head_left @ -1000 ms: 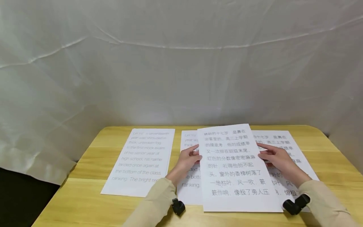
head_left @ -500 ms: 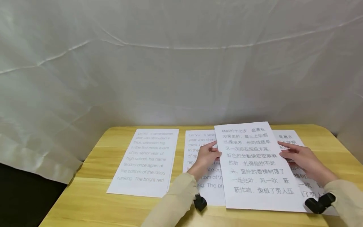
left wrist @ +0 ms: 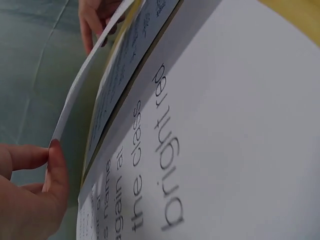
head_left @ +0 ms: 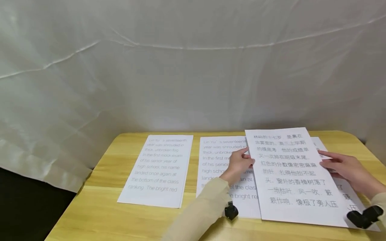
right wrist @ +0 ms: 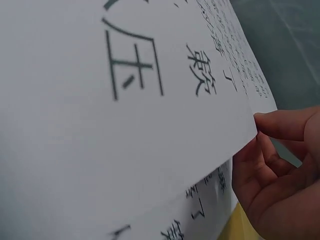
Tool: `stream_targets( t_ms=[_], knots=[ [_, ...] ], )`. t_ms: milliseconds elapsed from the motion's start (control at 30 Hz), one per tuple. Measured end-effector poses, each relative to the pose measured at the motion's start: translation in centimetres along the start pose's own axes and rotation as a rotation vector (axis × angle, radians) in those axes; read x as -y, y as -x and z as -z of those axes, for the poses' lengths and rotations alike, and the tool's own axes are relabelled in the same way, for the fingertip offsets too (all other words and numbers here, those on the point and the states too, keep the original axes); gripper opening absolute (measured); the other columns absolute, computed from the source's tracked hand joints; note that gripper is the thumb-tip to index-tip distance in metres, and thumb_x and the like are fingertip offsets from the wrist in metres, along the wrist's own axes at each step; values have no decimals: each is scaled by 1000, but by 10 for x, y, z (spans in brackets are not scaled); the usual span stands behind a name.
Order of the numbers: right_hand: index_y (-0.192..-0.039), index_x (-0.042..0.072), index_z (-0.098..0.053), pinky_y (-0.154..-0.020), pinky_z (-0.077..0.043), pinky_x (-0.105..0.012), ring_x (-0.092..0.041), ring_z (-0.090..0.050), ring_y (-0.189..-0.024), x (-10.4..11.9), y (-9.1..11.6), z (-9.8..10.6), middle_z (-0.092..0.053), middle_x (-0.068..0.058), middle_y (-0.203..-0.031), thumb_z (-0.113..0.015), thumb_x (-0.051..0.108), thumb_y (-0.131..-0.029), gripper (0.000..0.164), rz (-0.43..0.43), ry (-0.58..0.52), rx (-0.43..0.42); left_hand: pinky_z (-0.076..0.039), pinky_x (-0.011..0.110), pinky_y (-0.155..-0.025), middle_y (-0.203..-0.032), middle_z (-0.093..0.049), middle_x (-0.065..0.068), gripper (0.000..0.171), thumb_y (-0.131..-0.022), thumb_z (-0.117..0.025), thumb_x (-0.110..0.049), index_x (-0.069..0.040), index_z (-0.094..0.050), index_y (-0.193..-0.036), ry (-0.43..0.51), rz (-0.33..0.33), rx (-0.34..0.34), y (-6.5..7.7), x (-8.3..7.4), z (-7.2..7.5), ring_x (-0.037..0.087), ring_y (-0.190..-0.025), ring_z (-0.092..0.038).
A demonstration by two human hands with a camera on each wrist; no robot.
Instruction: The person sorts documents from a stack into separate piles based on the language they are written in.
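A white sheet of paper (head_left: 295,174) printed with Chinese text is held up between both hands, above the table. My left hand (head_left: 238,165) pinches its left edge between thumb and fingers, and in the left wrist view the sheet's edge bends upward from that pinch. My right hand (head_left: 349,170) pinches the right edge, thumb on the printed face and fingers behind, as the right wrist view shows. Beneath it lies another Chinese-text sheet (head_left: 351,197), mostly hidden. To its left is an English-text sheet (head_left: 223,167), overlapped by the held sheet and my left hand.
A second English-text stack of paper (head_left: 156,170) lies at the left of the wooden table (head_left: 99,201). Behind the table hangs a pale grey cloth (head_left: 193,83). A dark area (head_left: 27,204) shows past the table's left edge.
Both hands have carried the held Chinese-text sheet to the right, from over the gap between the two lying sheets to mostly over the Chinese-text one. More of the middle English sheet shows.
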State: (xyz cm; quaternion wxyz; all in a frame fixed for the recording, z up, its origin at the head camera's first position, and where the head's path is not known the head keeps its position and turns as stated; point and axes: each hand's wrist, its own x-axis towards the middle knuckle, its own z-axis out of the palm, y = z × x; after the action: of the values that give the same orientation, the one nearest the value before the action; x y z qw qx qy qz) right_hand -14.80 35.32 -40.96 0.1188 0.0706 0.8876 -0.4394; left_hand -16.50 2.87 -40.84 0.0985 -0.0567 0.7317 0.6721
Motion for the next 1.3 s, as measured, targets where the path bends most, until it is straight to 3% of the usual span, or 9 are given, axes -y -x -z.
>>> stream_targets(
  t_ms=[233, 467, 600, 733, 900, 1067, 1300],
  knots=[
    [-147, -11, -19, -63, -55, -28, -15, -62, -74, -20, -6, 16, -62, -14, -104, -54, 28, -99, 71, -39, -11, -70, -55, 25, -58, -72, -55, -2, 55, -79, -70, 11, -2, -59, -130, -45, -26, 3, -6, -6, -25, 13, -55, -59],
    [-147, -11, -19, -62, -56, -34, -18, -66, -71, -50, -21, 24, -67, -4, -92, -56, 24, -99, 70, -81, -45, -116, -54, 25, -54, -66, -54, 0, 52, -76, -70, 15, 1, -62, -126, -41, -5, -14, -12, 2, -42, 13, -50, -56],
    [-148, -9, -17, -62, -56, -34, -21, -65, -73, -56, -27, 29, -67, -10, -94, -55, 23, -99, 69, -110, 5, -121, -52, 23, -52, -63, -53, -1, 51, -76, -70, 14, 2, -62, -125, -55, 7, -11, -13, 3, -48, 12, -48, -53],
    [-149, -4, -17, -62, -55, -32, -25, -65, -76, -56, -29, 31, -64, -18, -99, -56, 23, -99, 69, -170, 53, -150, -45, 17, -48, -58, -50, -1, 50, -78, -69, 11, 0, -63, -125, -151, -23, -2, -13, 3, -51, 10, -45, -49],
    [-150, -4, -19, -61, -54, -33, -25, -64, -74, -55, -29, 26, -65, -16, -95, -52, 20, -101, 64, -243, 33, -186, -38, 16, -45, -55, -49, -2, 50, -77, -69, 9, -3, -64, -125, -247, -38, -13, -12, 3, -56, 7, -43, -43],
    [-148, -7, -23, -59, -54, -32, -23, -64, -72, -55, -29, 24, -64, -19, -96, -49, 17, -101, 59, -272, 21, -212, -44, 14, -55, -57, -54, -3, 46, -77, -72, 6, -3, -66, -122, -274, -46, -35, -13, 4, -58, 5, -46, -46],
    [-148, -7, -24, -58, -53, -30, -23, -63, -72, -52, -29, 20, -55, -34, -113, -50, 19, -101, 59, -285, 31, -239, -47, 14, -68, -60, -59, -2, 41, -78, -77, 1, -1, -68, -118, -264, -51, -41, -17, 7, -57, 7, -51, -56]
  ],
)
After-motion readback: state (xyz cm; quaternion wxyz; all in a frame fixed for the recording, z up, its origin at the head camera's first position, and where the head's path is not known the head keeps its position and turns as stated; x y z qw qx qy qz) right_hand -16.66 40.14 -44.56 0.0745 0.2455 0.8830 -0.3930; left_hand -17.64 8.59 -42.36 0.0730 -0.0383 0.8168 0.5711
